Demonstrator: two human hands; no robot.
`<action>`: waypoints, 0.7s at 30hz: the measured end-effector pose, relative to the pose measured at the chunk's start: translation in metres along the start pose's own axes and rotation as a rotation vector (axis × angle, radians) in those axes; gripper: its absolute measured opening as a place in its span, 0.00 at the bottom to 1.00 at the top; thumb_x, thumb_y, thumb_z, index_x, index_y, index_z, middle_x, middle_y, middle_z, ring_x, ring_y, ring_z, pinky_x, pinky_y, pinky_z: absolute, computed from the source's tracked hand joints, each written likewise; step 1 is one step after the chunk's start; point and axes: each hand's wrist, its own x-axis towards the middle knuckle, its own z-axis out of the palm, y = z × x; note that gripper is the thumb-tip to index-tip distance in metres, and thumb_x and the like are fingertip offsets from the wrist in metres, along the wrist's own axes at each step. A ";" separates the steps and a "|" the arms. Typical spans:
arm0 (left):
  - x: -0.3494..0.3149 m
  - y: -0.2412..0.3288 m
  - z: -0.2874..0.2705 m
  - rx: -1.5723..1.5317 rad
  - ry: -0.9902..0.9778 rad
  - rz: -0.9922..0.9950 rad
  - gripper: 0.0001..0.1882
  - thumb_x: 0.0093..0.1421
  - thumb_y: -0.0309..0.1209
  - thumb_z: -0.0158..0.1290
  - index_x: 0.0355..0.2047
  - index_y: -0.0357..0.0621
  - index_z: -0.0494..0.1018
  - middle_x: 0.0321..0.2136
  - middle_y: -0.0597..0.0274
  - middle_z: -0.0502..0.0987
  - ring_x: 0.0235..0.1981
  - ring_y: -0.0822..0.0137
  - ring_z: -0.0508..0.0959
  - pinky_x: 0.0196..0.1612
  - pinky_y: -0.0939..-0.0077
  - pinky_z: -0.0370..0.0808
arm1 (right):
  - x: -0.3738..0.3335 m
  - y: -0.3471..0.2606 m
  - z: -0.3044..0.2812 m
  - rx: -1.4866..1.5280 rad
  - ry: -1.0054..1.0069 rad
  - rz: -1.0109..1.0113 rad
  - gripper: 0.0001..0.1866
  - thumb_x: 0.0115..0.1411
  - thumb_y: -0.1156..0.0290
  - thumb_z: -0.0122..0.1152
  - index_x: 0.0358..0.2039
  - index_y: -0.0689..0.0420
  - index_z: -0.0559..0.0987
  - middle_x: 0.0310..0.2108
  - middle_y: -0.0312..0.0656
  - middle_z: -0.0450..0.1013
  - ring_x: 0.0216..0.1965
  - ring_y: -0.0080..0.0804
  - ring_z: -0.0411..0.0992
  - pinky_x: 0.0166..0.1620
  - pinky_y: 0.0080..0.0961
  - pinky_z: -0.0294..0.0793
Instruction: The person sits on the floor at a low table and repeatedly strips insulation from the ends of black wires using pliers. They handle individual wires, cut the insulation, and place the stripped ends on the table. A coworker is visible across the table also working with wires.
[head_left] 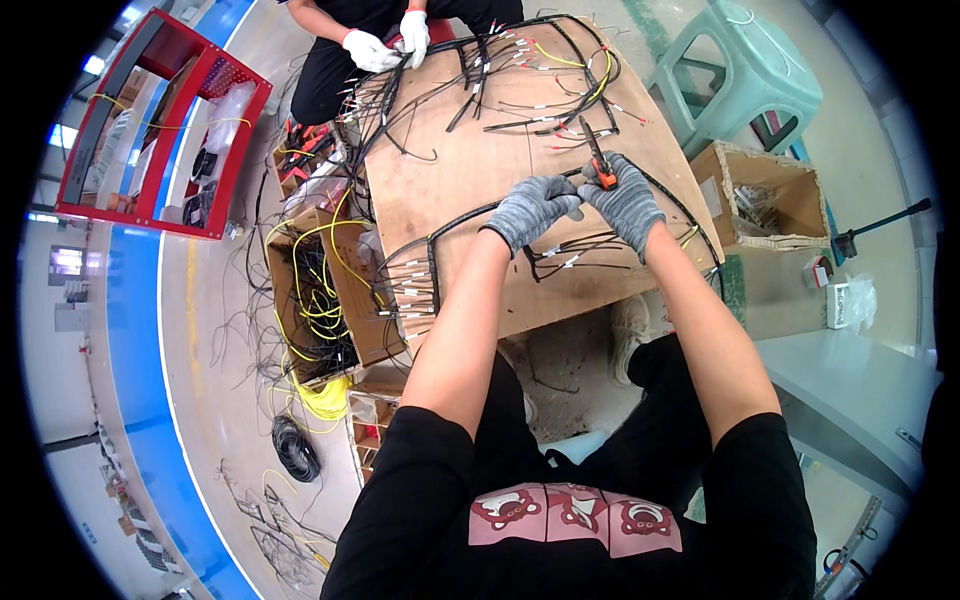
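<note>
A wooden board (470, 178) lies in front of me with a black wiring harness (463, 219) bent across its near half. My left hand (538, 210), in a grey knit glove, is closed at the harness, its fingers pinched beside my right hand. Also gloved in grey, my right hand (627, 203) grips a slim hand tool with orange handles (604, 176), which looks like pliers. The tool's dark, narrow end points away from me, toward the far side. Below my hands, a branch of black wires with white labels (572, 255) spreads over the board. The exact spot under my fingertips is hidden.
Across the board, a person in white gloves (385, 48) handles another harness (480, 62). To the left stand a wooden box of black and yellow cables (318, 300) and a red rack (160, 130). A green stool (735, 75) and an open crate (780, 200) are at the right.
</note>
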 end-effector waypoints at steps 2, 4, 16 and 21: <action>0.005 -0.012 0.000 -0.058 -0.014 0.018 0.10 0.57 0.35 0.53 0.32 0.42 0.78 0.25 0.64 0.75 0.28 0.70 0.69 0.38 0.77 0.67 | 0.001 0.001 0.000 0.029 0.005 -0.018 0.12 0.49 0.78 0.61 0.35 0.62 0.71 0.30 0.38 0.71 0.31 0.24 0.69 0.38 0.20 0.72; 0.009 -0.019 -0.001 -0.097 -0.020 0.065 0.10 0.57 0.35 0.53 0.32 0.41 0.78 0.28 0.62 0.77 0.30 0.70 0.71 0.41 0.75 0.68 | 0.002 0.005 -0.001 0.091 0.019 -0.018 0.12 0.49 0.78 0.61 0.35 0.62 0.71 0.30 0.38 0.71 0.30 0.24 0.69 0.38 0.20 0.72; 0.000 -0.050 -0.017 0.506 -0.174 -0.115 0.22 0.46 0.31 0.63 0.43 0.40 0.73 0.38 0.56 0.78 0.41 0.60 0.76 0.47 0.71 0.71 | 0.004 0.015 0.001 -0.081 0.067 -0.025 0.11 0.49 0.80 0.59 0.35 0.62 0.71 0.31 0.36 0.73 0.32 0.20 0.69 0.40 0.18 0.72; 0.008 -0.074 -0.021 0.307 -0.183 -0.056 0.16 0.50 0.28 0.60 0.41 0.40 0.74 0.35 0.59 0.79 0.36 0.66 0.76 0.44 0.72 0.71 | 0.001 0.022 -0.002 0.018 0.083 -0.005 0.10 0.47 0.82 0.56 0.32 0.61 0.70 0.30 0.38 0.71 0.31 0.22 0.69 0.35 0.17 0.71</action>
